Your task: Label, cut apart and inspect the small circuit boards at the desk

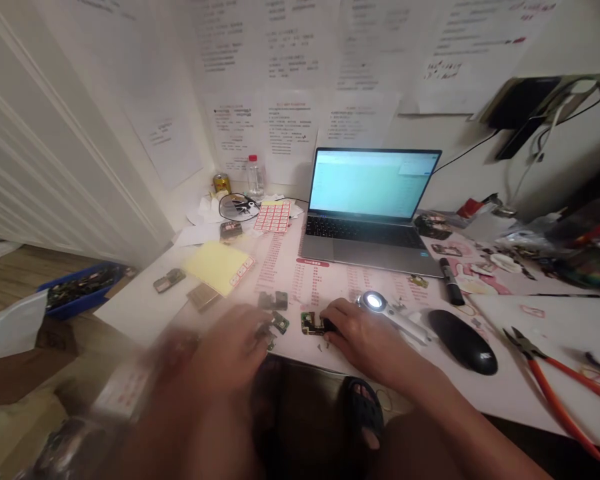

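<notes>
My right hand (353, 330) rests near the table's front edge, its fingers curled over the dark right end of a small green-and-black circuit board (310, 323). The far side of that grip is hidden under the fingers. To the left, my left hand (233, 340) is smeared by motion, with its fingertips close to another small circuit board (280, 323). Whether it holds a piece is not clear. Just behind lies a grey electronic part (273, 301). Beyond my right hand is a magnifier (397, 319) with a lit round head.
A laptop (367, 233) stands open at the back. On the right are a black mouse (463, 340), a black marker (451, 281) and orange-handled pliers (545, 373). Yellow paper (217, 263) lies left. A blue bin (83, 290) of parts sits lower left.
</notes>
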`<state>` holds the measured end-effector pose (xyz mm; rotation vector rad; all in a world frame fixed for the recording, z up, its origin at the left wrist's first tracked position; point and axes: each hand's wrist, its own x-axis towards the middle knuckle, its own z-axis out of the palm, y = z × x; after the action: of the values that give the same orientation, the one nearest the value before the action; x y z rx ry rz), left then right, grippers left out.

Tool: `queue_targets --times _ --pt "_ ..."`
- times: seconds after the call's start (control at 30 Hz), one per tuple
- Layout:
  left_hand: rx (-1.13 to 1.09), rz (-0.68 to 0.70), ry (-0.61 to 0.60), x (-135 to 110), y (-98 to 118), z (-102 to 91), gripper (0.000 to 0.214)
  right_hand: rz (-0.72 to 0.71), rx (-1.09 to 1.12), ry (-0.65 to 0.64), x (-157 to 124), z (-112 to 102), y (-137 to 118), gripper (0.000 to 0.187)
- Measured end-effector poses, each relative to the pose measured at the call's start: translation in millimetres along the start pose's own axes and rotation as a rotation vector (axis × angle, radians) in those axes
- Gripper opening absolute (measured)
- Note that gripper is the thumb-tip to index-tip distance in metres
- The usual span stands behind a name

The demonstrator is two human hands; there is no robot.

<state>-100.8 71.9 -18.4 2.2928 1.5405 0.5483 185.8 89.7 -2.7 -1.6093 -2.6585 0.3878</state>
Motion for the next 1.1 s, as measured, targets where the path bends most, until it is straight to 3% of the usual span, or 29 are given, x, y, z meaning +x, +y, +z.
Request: queue_targets --times 0.13,0.3,0.53,0.63,0.77,0.87,1.0,1.1 --pt "-0.034 0.149 -0.065 -5 -18 11.9 0.060 0.006 0.019 0.003 0 2 1 0.019" --pt "-0.025 0.085 -0.093 -2 -17 11.5 0.045 -0.004 -0.008 0.017 0 2 2 0.019" --pt "-0.018 0.138 -0.118 -2 -10 14.0 0.060 0.023 -0.029 -0.003 -2 0 -1 0.016" --pt "0.034 0.095 -0.124 2 -4 13.5 0.057 0.006 -0.008 0.016 -4 3 0 0.014" --pt "0.272 -0.119 -0.100 11 19 10.0 0.044 -0.010 0.010 0.010 -5 5 0 0.012" --pt "0.435 -0.246 -0.106 17 34 11.3 0.050 -0.020 0.014 0.010 -5 4 -2 0.011" --pt "0.443 -0.215 -0.157 21 41 14.1 0.051 -0.050 0.015 0.016 -5 5 -6 0.011" --pt "0.397 -0.172 -0.071 20 36 11.0 0.043 -0.059 0.019 0.007 -4 7 -9 0.014"
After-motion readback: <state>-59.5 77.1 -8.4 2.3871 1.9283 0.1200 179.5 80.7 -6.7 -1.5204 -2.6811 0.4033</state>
